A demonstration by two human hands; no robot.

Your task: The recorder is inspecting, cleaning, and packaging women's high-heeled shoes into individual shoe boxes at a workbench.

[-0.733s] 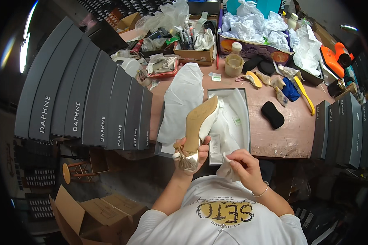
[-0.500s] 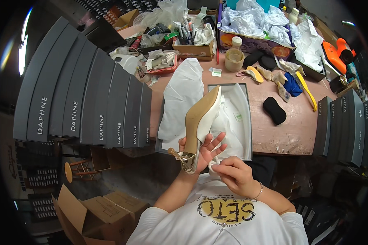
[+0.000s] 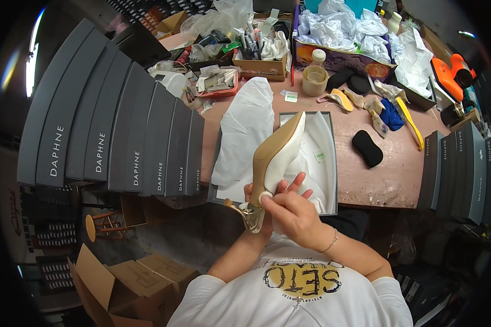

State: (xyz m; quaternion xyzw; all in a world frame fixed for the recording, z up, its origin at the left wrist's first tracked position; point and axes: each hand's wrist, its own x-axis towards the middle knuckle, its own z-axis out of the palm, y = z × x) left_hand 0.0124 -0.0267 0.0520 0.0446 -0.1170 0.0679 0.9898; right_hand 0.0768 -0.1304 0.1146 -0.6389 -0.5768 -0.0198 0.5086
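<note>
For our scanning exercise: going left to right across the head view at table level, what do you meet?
Row of dark grey boxes → white tissue paper → cream high-heeled shoe → black pad → second row of dark boxes.

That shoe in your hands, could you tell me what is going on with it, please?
A person holds a cream high-heeled shoe sole-up over an open shoebox lined with white tissue. The left hand grips it near the gold heel, while the right hand presses on the heel end. Grey box lids stand stacked to the left.

Dark grey shoeboxes (image 3: 120, 136) stacked left; open box (image 3: 333, 163) centre.
</note>
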